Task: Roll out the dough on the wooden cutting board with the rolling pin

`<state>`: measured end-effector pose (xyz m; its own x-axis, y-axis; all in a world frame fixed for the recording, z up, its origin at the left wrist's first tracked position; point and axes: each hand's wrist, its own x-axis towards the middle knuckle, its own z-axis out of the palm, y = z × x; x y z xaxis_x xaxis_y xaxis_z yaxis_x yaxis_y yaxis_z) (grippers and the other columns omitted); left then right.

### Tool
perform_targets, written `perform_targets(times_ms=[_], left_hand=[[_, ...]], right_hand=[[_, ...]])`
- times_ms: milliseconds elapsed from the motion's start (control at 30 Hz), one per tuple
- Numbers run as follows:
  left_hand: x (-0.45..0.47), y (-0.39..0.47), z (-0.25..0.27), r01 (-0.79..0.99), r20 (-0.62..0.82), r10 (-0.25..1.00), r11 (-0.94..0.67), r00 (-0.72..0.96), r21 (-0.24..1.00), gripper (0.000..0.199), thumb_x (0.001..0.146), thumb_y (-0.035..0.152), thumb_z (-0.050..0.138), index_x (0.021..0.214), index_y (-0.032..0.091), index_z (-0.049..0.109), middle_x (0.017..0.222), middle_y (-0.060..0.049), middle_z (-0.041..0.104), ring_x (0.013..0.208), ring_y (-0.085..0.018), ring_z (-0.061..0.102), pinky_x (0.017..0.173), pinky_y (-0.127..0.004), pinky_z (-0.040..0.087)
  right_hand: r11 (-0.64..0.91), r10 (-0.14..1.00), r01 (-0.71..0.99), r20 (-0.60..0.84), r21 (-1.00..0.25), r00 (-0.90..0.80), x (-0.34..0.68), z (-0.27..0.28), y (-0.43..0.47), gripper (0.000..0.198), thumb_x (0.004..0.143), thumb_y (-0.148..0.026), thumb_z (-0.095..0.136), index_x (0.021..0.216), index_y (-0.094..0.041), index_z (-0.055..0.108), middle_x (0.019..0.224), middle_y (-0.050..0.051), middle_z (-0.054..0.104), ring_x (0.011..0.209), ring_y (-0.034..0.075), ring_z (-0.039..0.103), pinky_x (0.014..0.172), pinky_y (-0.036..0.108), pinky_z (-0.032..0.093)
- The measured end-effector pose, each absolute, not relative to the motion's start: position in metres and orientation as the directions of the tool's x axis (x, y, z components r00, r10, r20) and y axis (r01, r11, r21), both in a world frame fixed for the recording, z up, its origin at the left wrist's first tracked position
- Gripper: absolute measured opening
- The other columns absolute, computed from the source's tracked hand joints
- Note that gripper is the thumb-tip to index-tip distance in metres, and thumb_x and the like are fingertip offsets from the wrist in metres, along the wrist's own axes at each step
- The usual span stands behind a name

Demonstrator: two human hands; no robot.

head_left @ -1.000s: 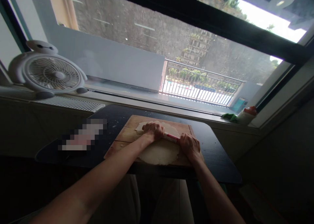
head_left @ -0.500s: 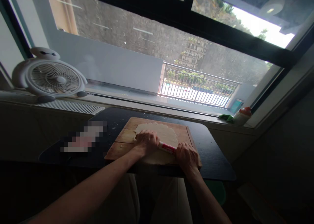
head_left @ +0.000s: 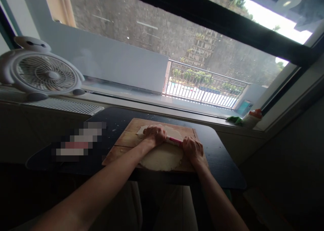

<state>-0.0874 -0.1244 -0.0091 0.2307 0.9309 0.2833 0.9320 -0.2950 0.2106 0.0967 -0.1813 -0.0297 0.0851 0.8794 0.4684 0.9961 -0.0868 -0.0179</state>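
Observation:
A flat sheet of pale dough (head_left: 162, 156) lies on a wooden cutting board (head_left: 121, 140). Across the dough rests a rolling pin (head_left: 174, 141) with a red label at its middle. My left hand (head_left: 155, 135) is closed round the pin's left part, and a bit of its end shows past the hand. Round the right part my right hand (head_left: 192, 148) is closed, hiding that end. Dough shows both beyond the pin and on my side of it, its near edge close to the board's front.
The board stands on a dark table (head_left: 220, 156) with pale specks on it. At the table's left is a blurred-out item (head_left: 78, 141). A white fan (head_left: 50, 72) stands on the left of the windowsill; a bottle (head_left: 253, 119) and a green cloth (head_left: 235, 120) are at the right.
Both hands have pushed the rolling pin away from me over the dough, so more dough shows on the near side. The view has shifted slightly.

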Motion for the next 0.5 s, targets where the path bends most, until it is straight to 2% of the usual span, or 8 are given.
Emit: perform_targets(times_ms=[233,500], left_hand=[[-0.099,-0.156,-0.013,0.927,0.38,0.887,-0.341,0.262,0.156,0.033,0.082,0.029,0.037,0.077,0.012,0.065,0.081,-0.016,0.066,0.082,-0.029,0.06,0.078,-0.044,0.04],[-0.109,-0.179,-0.015,0.915,0.346,0.891,-0.366,0.292,0.17,0.034,0.081,0.03,0.037,0.076,0.012,0.065,0.08,-0.015,0.067,0.081,-0.028,0.061,0.078,-0.042,0.041]], right_hand=[[-0.057,0.858,0.998,0.51,-0.027,0.063,0.086,-0.031,-0.22,0.035,0.094,-0.026,0.029,0.076,-0.019,0.058,0.076,0.003,0.064,0.076,0.014,0.056,0.072,0.026,0.031],[-0.033,0.853,0.999,0.519,-0.036,0.046,0.079,-0.033,-0.251,0.034,0.093,-0.026,0.031,0.072,-0.021,0.057,0.072,0.001,0.063,0.07,0.014,0.055,0.065,0.027,0.029]])
